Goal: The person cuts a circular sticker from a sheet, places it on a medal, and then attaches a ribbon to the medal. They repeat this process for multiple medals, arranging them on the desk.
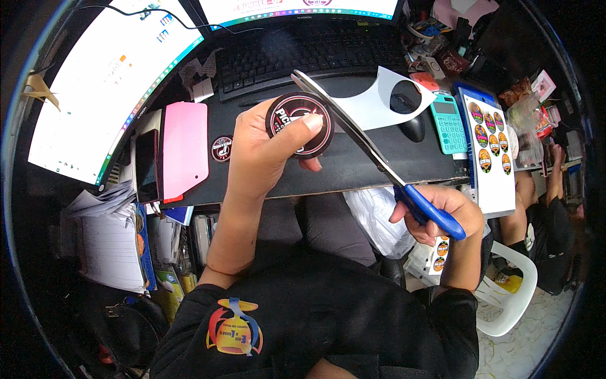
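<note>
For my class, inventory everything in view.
Screens: two, white, left and top
Keyboard: one, black, top
Held disc: one, black, centre
Lying disc: one, black, left
Scissors: one, blue-handled, centre
Cut sheet: one, white, centre
Mouse: one, black, right
Calculator: one, turquoise, right
Sticker sheets: two visible, white, right
Phone: one, dark, left
Flat item: one, pink, left
Chair: one, white, right
Other person: one, black-clad, right
Clutter: uncountable, mixed, edges
Left hand: one, bare, centre
Right hand: one, bare, right
</note>
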Tool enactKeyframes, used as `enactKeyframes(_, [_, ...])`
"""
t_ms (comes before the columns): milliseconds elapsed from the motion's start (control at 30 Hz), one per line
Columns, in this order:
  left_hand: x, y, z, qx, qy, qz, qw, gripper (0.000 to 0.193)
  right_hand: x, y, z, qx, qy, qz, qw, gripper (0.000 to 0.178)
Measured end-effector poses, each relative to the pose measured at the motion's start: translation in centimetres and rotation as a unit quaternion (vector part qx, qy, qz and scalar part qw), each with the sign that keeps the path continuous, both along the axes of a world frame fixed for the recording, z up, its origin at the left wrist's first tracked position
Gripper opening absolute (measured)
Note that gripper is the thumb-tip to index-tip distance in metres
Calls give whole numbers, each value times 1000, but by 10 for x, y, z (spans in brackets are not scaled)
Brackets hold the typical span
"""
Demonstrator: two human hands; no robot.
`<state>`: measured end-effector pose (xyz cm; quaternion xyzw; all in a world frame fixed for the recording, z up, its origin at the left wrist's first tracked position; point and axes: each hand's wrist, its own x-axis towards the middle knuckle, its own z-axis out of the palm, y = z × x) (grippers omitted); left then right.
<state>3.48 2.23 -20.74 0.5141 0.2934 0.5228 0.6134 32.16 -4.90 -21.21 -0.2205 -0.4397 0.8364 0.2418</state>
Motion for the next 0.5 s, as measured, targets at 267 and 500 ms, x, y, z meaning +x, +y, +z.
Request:
enactKeyframes(267, [8,0,0,-3,39,-34,999,27,-6,1,5,-13,-26,0,1000,52])
enactKeyframes(500, [13,1,-3,31,102,-16,994,33,-5,5,6,-24,7,6,1000,47])
